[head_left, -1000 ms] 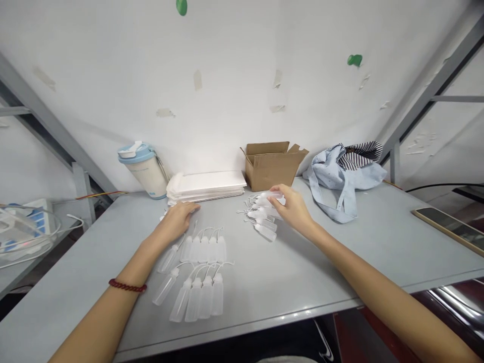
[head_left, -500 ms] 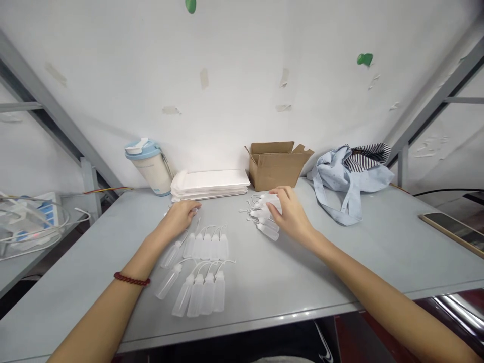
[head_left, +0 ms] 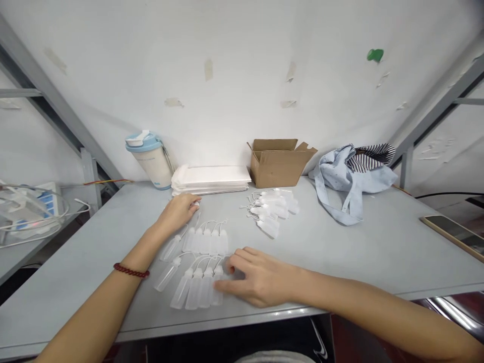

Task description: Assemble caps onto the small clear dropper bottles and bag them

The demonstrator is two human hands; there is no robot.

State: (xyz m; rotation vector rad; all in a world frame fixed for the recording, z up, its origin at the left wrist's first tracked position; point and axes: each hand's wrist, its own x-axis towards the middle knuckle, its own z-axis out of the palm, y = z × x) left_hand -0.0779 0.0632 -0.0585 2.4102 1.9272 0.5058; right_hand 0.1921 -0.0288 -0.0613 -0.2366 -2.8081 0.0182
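Front bottles: four clear-white bottles (head_left: 193, 292) lie side by side near the table edge, with one more tilted apart on their left. Smooth, see-through, like soft plastic, with thin bendy strings at the tops.
Right hand: the right hand (head_left: 260, 277) was up at the pile half a second ago; now it is down here, so the work looks to have moved to this row. Thumb and fingers are spread, with the thumb at the end bottle (it is blurry, so I cannot tell if they touch).
Back bottles: a second row (head_left: 206, 242), lying close together.
Left hand: the left hand (head_left: 176, 217) has stayed put, fingers curled by a small white tip. I cannot tell if it is pinched.
Bottle pile: a loose heap (head_left: 268, 227), now with no hand on it.
Paper stack: flat white sheets (head_left: 215, 175).
Box: brown, stiff cardboard (head_left: 278, 170), flaps up.
Bag: soft, crumpled blue cloth (head_left: 338, 166), stripy inside.
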